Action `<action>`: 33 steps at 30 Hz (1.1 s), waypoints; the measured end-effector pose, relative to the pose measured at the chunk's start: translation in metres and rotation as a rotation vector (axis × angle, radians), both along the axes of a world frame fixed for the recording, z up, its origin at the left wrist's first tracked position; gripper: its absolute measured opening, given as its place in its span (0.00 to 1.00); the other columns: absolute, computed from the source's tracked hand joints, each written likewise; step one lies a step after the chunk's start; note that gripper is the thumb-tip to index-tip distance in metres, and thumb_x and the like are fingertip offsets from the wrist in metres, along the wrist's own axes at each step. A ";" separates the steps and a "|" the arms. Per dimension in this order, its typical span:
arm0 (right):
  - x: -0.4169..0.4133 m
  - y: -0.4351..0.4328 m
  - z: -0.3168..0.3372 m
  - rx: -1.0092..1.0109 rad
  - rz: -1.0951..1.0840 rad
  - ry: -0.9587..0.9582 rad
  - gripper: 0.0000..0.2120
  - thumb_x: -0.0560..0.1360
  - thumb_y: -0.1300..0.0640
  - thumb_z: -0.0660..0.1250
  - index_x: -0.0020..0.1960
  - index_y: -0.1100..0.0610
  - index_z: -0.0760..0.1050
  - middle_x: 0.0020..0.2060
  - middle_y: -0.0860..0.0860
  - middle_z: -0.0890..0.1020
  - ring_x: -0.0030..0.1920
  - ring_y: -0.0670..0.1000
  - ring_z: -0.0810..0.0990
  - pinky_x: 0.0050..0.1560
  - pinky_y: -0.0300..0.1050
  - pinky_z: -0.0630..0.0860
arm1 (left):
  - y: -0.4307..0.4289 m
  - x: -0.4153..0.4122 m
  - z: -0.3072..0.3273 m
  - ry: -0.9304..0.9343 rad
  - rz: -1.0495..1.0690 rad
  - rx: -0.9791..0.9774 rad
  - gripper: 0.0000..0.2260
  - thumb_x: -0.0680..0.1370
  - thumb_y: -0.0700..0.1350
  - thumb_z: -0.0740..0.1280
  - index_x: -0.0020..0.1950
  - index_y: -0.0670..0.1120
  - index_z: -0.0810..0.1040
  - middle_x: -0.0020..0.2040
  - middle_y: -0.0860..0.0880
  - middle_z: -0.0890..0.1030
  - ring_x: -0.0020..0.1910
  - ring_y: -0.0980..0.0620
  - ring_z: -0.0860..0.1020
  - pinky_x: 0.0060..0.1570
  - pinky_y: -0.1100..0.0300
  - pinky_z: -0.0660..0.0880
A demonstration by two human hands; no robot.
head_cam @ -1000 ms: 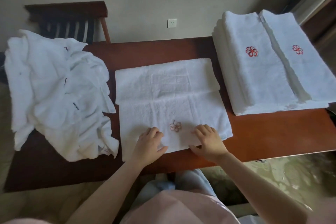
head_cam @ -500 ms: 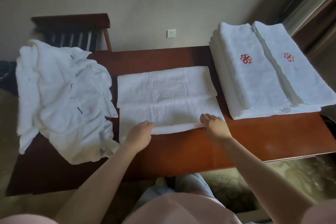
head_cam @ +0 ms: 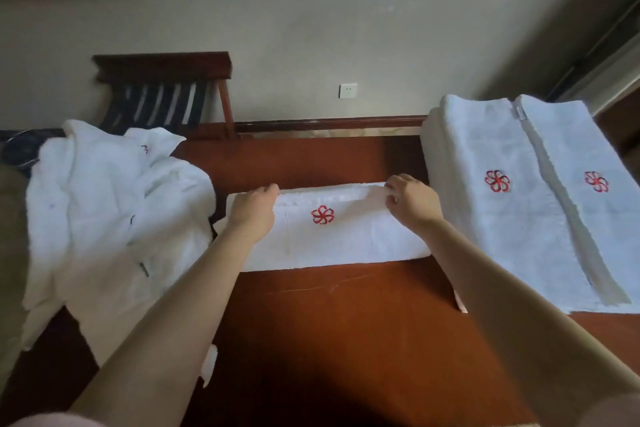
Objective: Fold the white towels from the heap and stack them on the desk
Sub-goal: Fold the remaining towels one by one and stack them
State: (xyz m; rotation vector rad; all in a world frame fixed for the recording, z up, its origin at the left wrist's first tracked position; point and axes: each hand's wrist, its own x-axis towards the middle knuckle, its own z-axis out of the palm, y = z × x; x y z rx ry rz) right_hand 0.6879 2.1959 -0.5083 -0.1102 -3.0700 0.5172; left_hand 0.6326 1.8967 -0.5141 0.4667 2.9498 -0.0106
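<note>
A white towel (head_cam: 346, 239) lies folded into a long strip in the middle of the brown desk (head_cam: 346, 340), a red flower emblem facing up. My left hand (head_cam: 254, 210) pinches the folded-over edge at its far left. My right hand (head_cam: 410, 201) pinches the same edge at the far right. A crumpled heap of white towels (head_cam: 110, 218) covers the desk's left side. Two stacks of folded white towels (head_cam: 536, 204) with red emblems stand side by side on the right.
A dark wooden chair (head_cam: 166, 90) stands behind the heap against the wall. A white wall socket (head_cam: 347, 90) sits above the desk's far edge. Bare desk surface stretches between the strip and me.
Both hands carried the towel's near edge away from me and over onto its far half. The towel is now a narrower strip with the emblem on top.
</note>
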 end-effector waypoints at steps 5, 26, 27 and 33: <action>-0.037 0.012 -0.027 0.025 0.052 -0.072 0.12 0.73 0.61 0.63 0.56 0.57 0.77 0.49 0.52 0.81 0.43 0.56 0.79 0.36 0.43 0.72 | 0.014 -0.030 -0.012 -0.069 0.051 -0.138 0.14 0.74 0.32 0.56 0.56 0.47 0.69 0.52 0.47 0.78 0.50 0.44 0.77 0.42 0.55 0.65; -0.064 0.006 -0.074 0.066 0.005 0.022 0.06 0.76 0.59 0.65 0.47 0.58 0.80 0.44 0.54 0.79 0.47 0.59 0.75 0.46 0.50 0.67 | 0.051 -0.051 -0.074 0.000 0.140 0.060 0.17 0.78 0.47 0.60 0.66 0.45 0.72 0.59 0.46 0.76 0.60 0.45 0.72 0.60 0.50 0.66; -0.065 0.007 -0.074 0.053 0.010 0.018 0.06 0.77 0.59 0.64 0.47 0.58 0.80 0.44 0.53 0.79 0.47 0.58 0.75 0.46 0.49 0.67 | 0.046 -0.054 -0.072 0.040 0.156 0.062 0.13 0.78 0.46 0.60 0.60 0.44 0.76 0.54 0.45 0.77 0.55 0.44 0.73 0.56 0.50 0.66; -0.074 0.004 -0.073 -0.003 0.045 -0.063 0.08 0.79 0.58 0.59 0.50 0.55 0.77 0.45 0.50 0.80 0.50 0.55 0.74 0.49 0.47 0.64 | 0.017 -0.060 -0.065 0.066 0.141 -0.077 0.09 0.79 0.43 0.56 0.42 0.47 0.73 0.41 0.49 0.78 0.42 0.48 0.75 0.45 0.54 0.63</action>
